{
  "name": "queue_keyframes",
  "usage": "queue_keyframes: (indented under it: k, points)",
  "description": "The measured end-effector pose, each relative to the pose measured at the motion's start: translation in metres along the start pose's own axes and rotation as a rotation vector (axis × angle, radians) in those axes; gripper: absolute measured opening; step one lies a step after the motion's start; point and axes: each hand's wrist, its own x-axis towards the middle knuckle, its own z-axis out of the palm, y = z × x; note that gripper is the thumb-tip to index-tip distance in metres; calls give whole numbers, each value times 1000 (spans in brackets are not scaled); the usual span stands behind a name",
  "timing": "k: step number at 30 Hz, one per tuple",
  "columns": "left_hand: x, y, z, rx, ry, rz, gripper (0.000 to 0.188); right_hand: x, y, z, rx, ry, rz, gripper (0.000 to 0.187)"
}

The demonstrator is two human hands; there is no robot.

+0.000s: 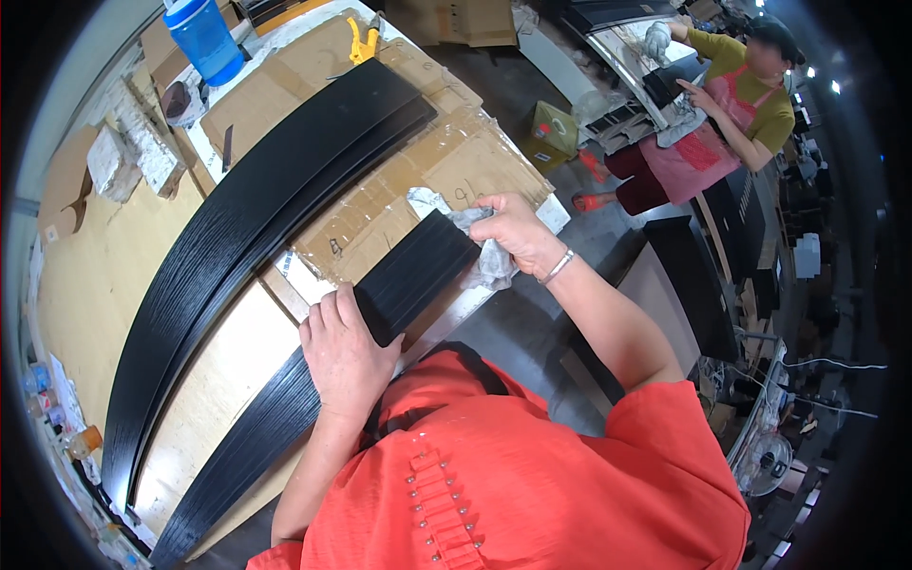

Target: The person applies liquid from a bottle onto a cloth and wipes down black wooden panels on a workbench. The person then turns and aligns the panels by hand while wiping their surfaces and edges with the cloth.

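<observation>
A long black wood-grained board (418, 271) lies along the near edge of the worktable, its far end toward the right. My left hand (350, 356) rests over the board's middle, fingers bent across its top and the thumb at its near side. At the right end, my right hand (513, 235) grips a crumpled grey-white rag (492, 264) against the board's end. Part of the rag is hidden under the fingers. Beyond it lies a stack of black boards (256, 190), curved in this view, with similar grain.
Flattened cardboard (380, 223) covers part of the table. A blue plastic jug (204, 43) and yellow-handled cutters (363, 43) sit at the far side. White blocks (133, 152) lie at left. A co-worker in a pink apron (698, 142) stands across the aisle, near a green box (551, 136).
</observation>
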Motion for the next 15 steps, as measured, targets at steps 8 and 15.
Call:
queue_keyframes:
  k: [8,15]
  points:
    - [0,0,0,-8,-13,-5,87,-7,-3,-8,-21,-84,-60,33]
    - [0,-1,0,10,-7,-2,87,-1,1,-14,55,-92,10,26]
